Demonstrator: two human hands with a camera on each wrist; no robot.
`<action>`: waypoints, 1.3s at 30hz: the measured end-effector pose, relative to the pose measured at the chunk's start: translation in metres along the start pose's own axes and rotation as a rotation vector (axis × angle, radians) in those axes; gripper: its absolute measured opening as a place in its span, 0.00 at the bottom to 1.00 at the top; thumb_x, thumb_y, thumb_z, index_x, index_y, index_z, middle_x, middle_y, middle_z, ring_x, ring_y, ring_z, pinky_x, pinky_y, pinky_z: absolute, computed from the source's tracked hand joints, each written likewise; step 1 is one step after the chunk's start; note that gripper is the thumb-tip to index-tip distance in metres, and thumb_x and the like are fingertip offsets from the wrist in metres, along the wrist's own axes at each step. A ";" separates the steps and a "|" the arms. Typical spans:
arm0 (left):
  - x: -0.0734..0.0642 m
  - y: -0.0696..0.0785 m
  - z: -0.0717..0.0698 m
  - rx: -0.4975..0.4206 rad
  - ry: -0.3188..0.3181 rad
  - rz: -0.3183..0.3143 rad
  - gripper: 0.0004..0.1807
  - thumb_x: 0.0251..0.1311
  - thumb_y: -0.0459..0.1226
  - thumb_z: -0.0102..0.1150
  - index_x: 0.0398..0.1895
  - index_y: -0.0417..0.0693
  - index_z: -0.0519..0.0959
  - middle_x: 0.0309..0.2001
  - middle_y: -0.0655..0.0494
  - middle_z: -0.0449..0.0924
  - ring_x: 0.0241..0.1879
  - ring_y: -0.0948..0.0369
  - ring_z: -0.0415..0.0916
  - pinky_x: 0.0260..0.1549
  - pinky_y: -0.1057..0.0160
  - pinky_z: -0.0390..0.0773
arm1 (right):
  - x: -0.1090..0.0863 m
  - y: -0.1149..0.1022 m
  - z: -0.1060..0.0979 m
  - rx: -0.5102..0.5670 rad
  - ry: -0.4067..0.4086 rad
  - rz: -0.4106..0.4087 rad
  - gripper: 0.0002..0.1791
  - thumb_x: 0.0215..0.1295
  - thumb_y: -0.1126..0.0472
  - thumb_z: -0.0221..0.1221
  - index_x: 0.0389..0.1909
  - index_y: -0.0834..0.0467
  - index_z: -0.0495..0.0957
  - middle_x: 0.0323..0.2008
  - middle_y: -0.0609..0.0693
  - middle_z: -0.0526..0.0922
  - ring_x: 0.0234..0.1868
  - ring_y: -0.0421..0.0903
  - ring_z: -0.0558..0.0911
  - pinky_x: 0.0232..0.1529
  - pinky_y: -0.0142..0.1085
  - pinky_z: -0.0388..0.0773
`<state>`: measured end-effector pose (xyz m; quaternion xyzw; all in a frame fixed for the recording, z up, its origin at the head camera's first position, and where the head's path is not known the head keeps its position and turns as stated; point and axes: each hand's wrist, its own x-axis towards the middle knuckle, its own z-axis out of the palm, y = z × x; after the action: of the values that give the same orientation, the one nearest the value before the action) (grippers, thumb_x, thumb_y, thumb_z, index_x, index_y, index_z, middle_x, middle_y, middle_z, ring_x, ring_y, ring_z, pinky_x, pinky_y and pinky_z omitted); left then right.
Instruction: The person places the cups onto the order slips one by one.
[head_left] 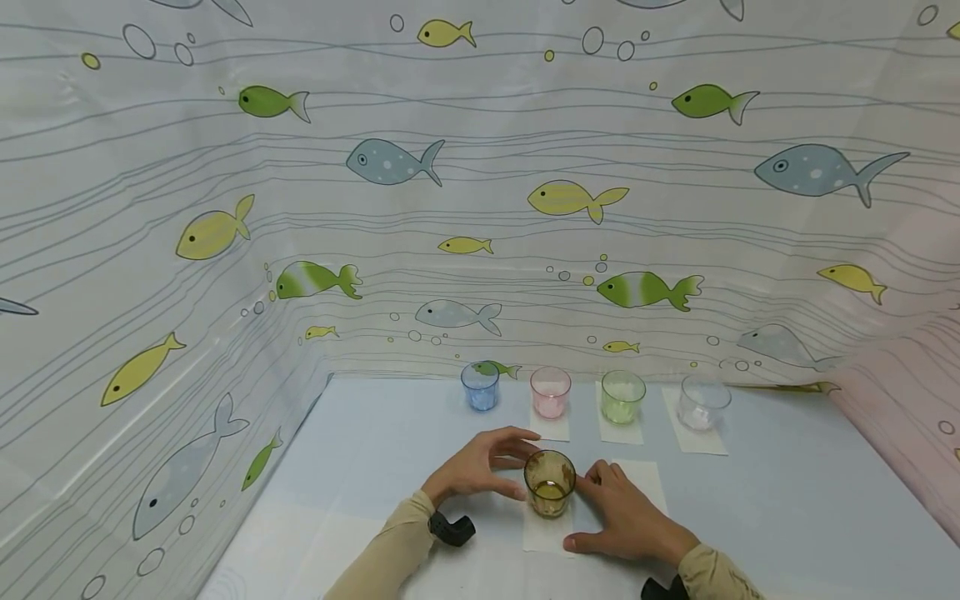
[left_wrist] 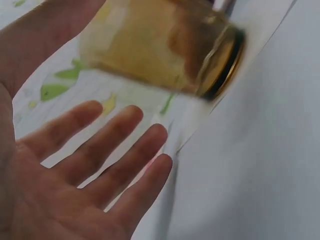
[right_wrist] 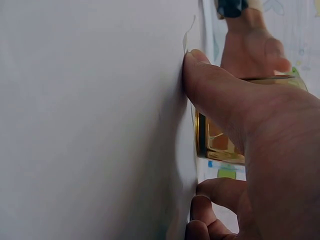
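An amber glass [head_left: 550, 483] stands upright on a white paper strip [head_left: 547, 535] in the head view. My left hand [head_left: 477, 467] is at its left side. In the left wrist view that hand's fingers [left_wrist: 135, 162] are spread and apart from the glass, with the thumb close to it. My right hand [head_left: 630, 515] rests on the table at the right, thumb and fingers spread wide. Its thumb tip touches the surface near the strip's edge; the index fingertip is close to the glass, and contact cannot be told. The right wrist view shows the thumb [right_wrist: 215, 85] partly covering the glass.
Along the back of the table stand a blue glass [head_left: 480, 387], a pink glass [head_left: 551, 395], a green glass [head_left: 622, 400] and a clear glass [head_left: 703, 404]. Paper lies under the last three. Another paper [head_left: 643, 479] is beyond my right hand. A fish-print curtain [head_left: 495, 233] encloses the table.
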<state>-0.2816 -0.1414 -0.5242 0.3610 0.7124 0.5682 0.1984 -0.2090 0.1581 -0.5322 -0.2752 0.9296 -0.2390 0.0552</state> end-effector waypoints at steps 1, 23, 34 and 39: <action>-0.002 -0.001 -0.005 0.000 0.031 0.001 0.44 0.58 0.36 0.80 0.75 0.35 0.68 0.67 0.36 0.79 0.66 0.45 0.80 0.67 0.54 0.81 | 0.000 0.000 0.000 -0.003 0.001 0.000 0.55 0.54 0.23 0.70 0.71 0.59 0.77 0.48 0.43 0.70 0.50 0.43 0.68 0.50 0.42 0.76; -0.015 -0.037 -0.049 -0.080 0.943 -0.153 0.37 0.61 0.39 0.78 0.68 0.32 0.72 0.59 0.33 0.80 0.47 0.57 0.85 0.44 0.64 0.90 | -0.005 -0.005 -0.008 -0.054 0.017 -0.059 0.52 0.55 0.23 0.69 0.69 0.59 0.79 0.48 0.42 0.70 0.48 0.41 0.70 0.50 0.41 0.77; -0.002 -0.045 -0.057 0.130 0.942 -0.265 0.50 0.57 0.50 0.81 0.77 0.41 0.65 0.69 0.35 0.73 0.41 0.56 0.85 0.36 0.62 0.90 | -0.005 -0.001 -0.014 0.014 -0.037 -0.042 0.51 0.52 0.25 0.72 0.67 0.58 0.81 0.46 0.42 0.72 0.41 0.38 0.66 0.39 0.33 0.66; 0.011 -0.046 -0.059 0.267 0.942 -0.295 0.50 0.55 0.55 0.80 0.77 0.47 0.67 0.68 0.40 0.77 0.35 0.60 0.83 0.29 0.65 0.83 | -0.004 0.002 -0.019 0.038 -0.037 -0.054 0.48 0.52 0.27 0.74 0.66 0.57 0.81 0.44 0.41 0.72 0.40 0.37 0.66 0.39 0.32 0.65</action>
<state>-0.3430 -0.1766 -0.5508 -0.0167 0.8342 0.5393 -0.1139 -0.2111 0.1693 -0.5160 -0.3037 0.9158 -0.2530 0.0712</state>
